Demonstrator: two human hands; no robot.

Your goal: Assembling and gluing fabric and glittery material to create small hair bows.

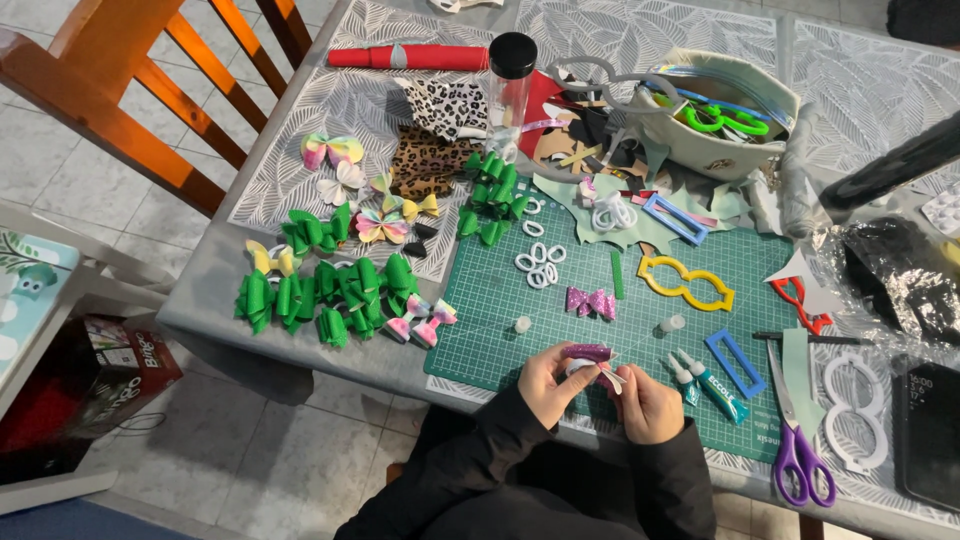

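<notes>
My left hand point(548, 384) and my right hand point(645, 403) meet at the near edge of a green cutting mat point(640, 285). Together they pinch a small pink glitter bow piece point(590, 353) with a white strip at its middle. Both wrists are in black sleeves. A finished pink glitter bow point(590, 302) lies on the mat just beyond the hands. Two small glue tubes point(705, 383) lie to the right of my right hand.
Several green bows point(325, 290) and pastel bows point(370, 215) lie on the left of the table. White rings point(540, 265), a yellow template point(685, 285), a blue frame point(737, 362), purple scissors point(800, 450) and a bowl of tools point(725, 115) are around. A wooden chair point(150, 90) stands at left.
</notes>
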